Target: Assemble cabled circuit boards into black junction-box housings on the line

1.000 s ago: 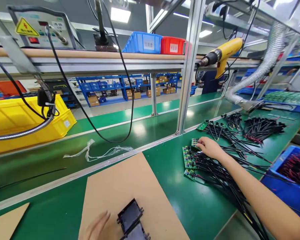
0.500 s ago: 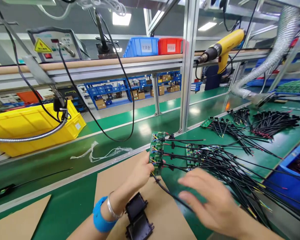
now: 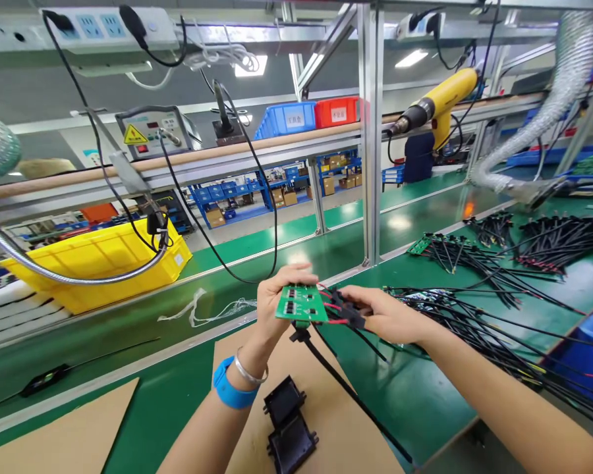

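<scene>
My left hand (image 3: 275,299), with a blue wrist strap and a silver bangle above it, grips the left edge of a green circuit board (image 3: 302,304). Red wires run from the board's right side into black cables (image 3: 348,313). Those cables are pinched by my right hand (image 3: 380,313) close to the board; its fingertips are partly hidden. A thicker black cable (image 3: 336,375) hangs from the board's near edge, down across the cardboard. Below the hands, an open black plastic case (image 3: 289,421) in two halves lies on the cardboard sheet (image 3: 346,421).
Several boards with black cables (image 3: 454,322) are heaped to the right, near a blue bin (image 3: 586,355). A yellow crate (image 3: 103,263) stands at the back left. A yellow heat gun (image 3: 439,105) is mounted above, left of a flexible duct (image 3: 548,125). A metal post (image 3: 370,145) rises behind my hands.
The board has been tilted over and now shows a different face. My right hand has moved left and closed on the cables beside the board. The camera view has shifted.
</scene>
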Tool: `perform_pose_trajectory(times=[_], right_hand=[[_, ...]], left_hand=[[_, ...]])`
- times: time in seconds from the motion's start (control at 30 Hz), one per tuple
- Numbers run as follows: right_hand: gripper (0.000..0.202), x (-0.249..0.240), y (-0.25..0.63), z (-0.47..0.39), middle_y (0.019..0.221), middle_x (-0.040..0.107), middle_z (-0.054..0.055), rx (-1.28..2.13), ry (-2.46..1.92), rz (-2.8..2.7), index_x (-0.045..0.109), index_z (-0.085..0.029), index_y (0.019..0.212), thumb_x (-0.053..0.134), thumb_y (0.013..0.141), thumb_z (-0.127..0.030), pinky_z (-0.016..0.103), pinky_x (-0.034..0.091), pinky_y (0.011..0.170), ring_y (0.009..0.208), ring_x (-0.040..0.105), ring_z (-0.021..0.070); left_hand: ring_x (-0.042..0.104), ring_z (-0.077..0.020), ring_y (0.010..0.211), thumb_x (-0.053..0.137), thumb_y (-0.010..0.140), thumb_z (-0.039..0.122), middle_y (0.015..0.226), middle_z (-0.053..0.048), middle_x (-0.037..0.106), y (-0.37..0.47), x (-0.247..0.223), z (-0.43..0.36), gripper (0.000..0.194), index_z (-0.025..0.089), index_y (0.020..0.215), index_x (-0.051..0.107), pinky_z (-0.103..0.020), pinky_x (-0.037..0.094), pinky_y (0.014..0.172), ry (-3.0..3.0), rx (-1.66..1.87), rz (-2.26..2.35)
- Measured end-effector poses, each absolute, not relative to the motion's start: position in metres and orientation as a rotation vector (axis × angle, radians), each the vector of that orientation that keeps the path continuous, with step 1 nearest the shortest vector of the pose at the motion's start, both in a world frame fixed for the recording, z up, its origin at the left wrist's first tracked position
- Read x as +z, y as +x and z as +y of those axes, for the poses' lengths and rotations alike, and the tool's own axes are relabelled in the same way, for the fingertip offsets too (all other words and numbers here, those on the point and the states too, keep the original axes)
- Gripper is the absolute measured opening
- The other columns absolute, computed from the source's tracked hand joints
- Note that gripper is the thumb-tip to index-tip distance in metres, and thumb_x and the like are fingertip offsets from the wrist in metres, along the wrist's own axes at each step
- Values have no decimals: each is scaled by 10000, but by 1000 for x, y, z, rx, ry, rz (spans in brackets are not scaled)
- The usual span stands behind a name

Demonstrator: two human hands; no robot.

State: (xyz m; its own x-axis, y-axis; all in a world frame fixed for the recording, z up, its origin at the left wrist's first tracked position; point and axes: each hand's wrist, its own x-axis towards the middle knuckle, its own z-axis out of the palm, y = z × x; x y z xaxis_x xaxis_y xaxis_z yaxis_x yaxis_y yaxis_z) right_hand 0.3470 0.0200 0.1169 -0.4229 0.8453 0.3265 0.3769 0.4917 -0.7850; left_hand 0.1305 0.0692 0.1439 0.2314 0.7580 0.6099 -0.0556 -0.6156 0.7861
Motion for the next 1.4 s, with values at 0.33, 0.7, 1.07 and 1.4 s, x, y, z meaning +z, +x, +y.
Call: perform_pose_trajectory(times=[0.33, 0.7, 1.07, 1.4], right_hand=[[189, 129, 323, 17, 616, 492, -38, 641, -1259, -1705, 545, -196, 852, 496, 888, -375, 252, 353, 488, 507, 463, 123], [405, 195, 379, 38, 516, 515, -34, 325, -1451, -2455, 726, -195, 880, 768, 662, -533, 255, 307, 448, 457, 443, 130], [186, 58, 278, 67, 632, 545, -33, 1079, -804, -2647, 555, -188, 698, 662, 782, -316, 235, 329, 540, 586, 482, 128], [269, 31, 285, 53, 812, 594, -30, 1505, -755, -2441, 585, -186, 975, 688, 741, -273, 213, 366, 591, 692, 507, 127]], left_hand=[[620, -286, 1043, 787, 581, 567, 1011, -82, 680, 171, 109, 51, 542, 196, 947, 640, -379, 507, 872, 1383, 1335, 463], [496, -76, 431, 732, 740, 334, 634, 37, 578, 37, 194, 19, 232, 174, 884, 648, -166, 391, 374, 1753, 374, 1080], [399, -61, 272, 512, 874, 462, 592, 47, 556, 79, 36, -33, 299, 166, 895, 476, -170, 315, 275, 1139, 86, 1213], [517, -105, 372, 392, 940, 381, 586, 33, 554, 75, 16, -41, 300, 173, 1091, 546, -175, 392, 366, 1386, 145, 1196]])
